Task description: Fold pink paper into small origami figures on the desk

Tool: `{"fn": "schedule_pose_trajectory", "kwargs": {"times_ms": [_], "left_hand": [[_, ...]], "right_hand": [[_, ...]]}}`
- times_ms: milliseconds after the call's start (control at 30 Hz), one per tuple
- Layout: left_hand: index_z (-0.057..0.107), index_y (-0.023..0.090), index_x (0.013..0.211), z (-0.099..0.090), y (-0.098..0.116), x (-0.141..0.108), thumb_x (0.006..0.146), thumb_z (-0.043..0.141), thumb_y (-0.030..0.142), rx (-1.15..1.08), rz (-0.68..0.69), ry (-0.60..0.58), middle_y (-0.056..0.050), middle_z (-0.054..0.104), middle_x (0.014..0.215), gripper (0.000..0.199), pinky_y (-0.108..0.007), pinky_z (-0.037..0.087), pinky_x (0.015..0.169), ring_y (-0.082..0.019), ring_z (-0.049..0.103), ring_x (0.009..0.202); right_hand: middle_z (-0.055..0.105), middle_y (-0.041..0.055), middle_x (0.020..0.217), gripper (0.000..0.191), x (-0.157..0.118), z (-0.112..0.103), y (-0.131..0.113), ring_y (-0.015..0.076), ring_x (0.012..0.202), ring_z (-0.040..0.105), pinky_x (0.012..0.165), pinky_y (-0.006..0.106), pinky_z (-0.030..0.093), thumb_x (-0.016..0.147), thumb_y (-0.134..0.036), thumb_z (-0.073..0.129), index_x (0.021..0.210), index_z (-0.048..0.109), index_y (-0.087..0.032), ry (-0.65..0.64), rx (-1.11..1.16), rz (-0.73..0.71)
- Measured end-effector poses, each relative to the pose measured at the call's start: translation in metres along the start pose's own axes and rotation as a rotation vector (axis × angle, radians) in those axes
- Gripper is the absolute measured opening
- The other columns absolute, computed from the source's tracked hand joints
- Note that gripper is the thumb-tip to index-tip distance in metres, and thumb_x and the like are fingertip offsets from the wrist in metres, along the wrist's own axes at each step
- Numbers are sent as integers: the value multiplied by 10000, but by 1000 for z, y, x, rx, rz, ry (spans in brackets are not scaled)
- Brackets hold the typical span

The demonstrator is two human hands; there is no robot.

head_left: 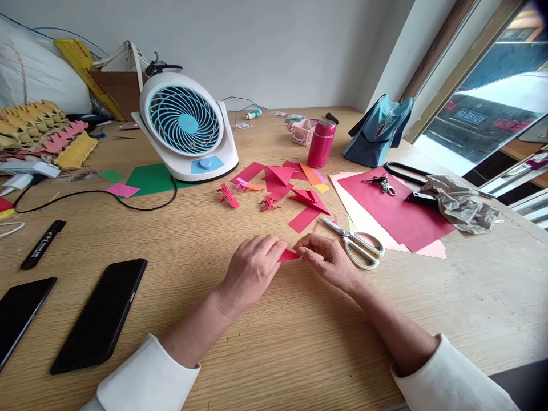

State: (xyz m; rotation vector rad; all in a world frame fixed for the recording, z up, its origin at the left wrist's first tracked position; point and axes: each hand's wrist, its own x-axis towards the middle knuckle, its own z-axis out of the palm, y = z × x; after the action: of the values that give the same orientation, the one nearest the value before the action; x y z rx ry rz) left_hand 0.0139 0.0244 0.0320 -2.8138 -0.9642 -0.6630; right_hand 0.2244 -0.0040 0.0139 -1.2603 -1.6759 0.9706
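Note:
A small red folded paper point(289, 256) spans the gap between my two hands over the wooden table. My left hand point(252, 268) is closed over its left part, hiding that end. With thumb and index finger, my right hand point(329, 260) pinches its right tip. White-handled scissors point(363, 248) lie partly open just beyond and right of my right hand. Past the hands are red folded pieces point(309, 201), flat red strips point(303, 219) and small red folded figures point(269, 202).
A white and blue fan point(187, 123) stands at the back left, its black cable curving left. Two phones point(100, 314) and a black marker point(43, 245) lie left. Red sheets point(389, 208), keys point(383, 182), a pink bottle point(322, 144) and a blue bag point(379, 131) are right.

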Motion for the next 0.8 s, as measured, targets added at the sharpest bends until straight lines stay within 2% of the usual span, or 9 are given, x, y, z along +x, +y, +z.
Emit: {"fn": "schedule_pose_trajectory", "kwargs": {"times_ms": [200, 367, 533, 800], "left_hand": [[609, 156, 1067, 0, 6, 1, 961, 518, 116, 118, 95, 59, -60, 683, 977, 146, -352, 456, 744, -213, 618, 868], [621, 160, 1027, 1, 9, 2, 977, 519, 135, 153, 129, 60, -45, 683, 937, 116, -344, 435, 712, -196, 608, 823], [625, 160, 1041, 2, 9, 1, 976, 531, 151, 149, 135, 28, -50, 678, 952, 115, -350, 443, 736, -203, 604, 843], [633, 165, 1032, 3, 9, 1, 976, 558, 235, 122, 112, 10, -52, 671, 937, 117, -351, 450, 717, -208, 599, 819]], "right_hand": [[675, 40, 762, 209, 0, 3, -3, 145, 683, 560, 602, 251, 432, 914, -298, 562, 826, 681, -150, -47, -94, 43], [632, 7, 681, 164, -1, 6, -1, 113, 594, 501, 545, 230, 395, 891, -232, 567, 808, 683, -150, -85, -125, 45], [621, 1, 688, 125, -1, 7, -3, 109, 599, 523, 568, 225, 412, 835, -105, 550, 781, 652, -154, -80, -196, -8], [637, 11, 756, 187, 0, 4, -5, 113, 635, 543, 613, 231, 433, 814, -26, 527, 818, 659, -159, -78, -260, -72]]}}
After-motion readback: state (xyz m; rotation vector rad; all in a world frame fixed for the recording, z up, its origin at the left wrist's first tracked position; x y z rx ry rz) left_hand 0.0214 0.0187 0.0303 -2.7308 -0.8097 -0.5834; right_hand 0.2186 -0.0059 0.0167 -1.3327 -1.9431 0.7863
